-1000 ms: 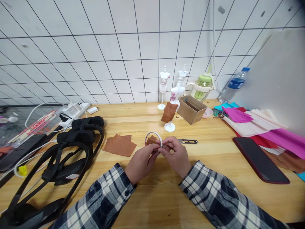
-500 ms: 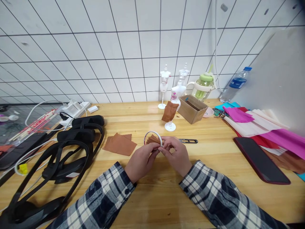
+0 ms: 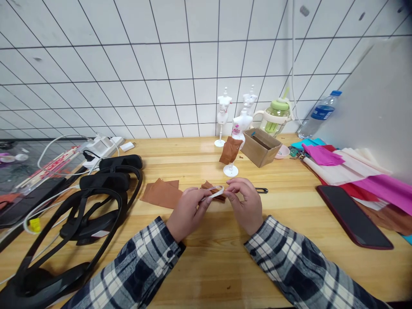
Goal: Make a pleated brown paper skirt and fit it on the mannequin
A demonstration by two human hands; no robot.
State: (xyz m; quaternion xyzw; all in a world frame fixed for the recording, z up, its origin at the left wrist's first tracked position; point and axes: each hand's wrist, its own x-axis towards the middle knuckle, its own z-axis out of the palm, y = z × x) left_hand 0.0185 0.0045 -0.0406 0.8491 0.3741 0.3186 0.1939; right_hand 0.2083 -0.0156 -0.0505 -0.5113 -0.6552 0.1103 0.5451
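Note:
My left hand pinches a thin white ring, which looks like a narrow roll of tape, now tilted nearly flat. At its right rim, the bent thumb and forefinger of my right hand come together; anything between them is too small to make out. Behind the ring lies a small pile of folded brown fabric, partly covered by it. Flat brown fabric pieces rest on the table beside my left hand. Past my right hand shows the black end of thread snips, the rest hidden.
Small white dress-form stands rise at the back, one draped with brown cloth. Beside them are a cardboard box and a green-lidded jug. Black headsets fill the left; a phone and coloured fabrics lie right.
The white ring has tipped from upright to nearly flat. My left hand has shifted slightly left and my right hand slightly right, so the fingertips are farther apart.

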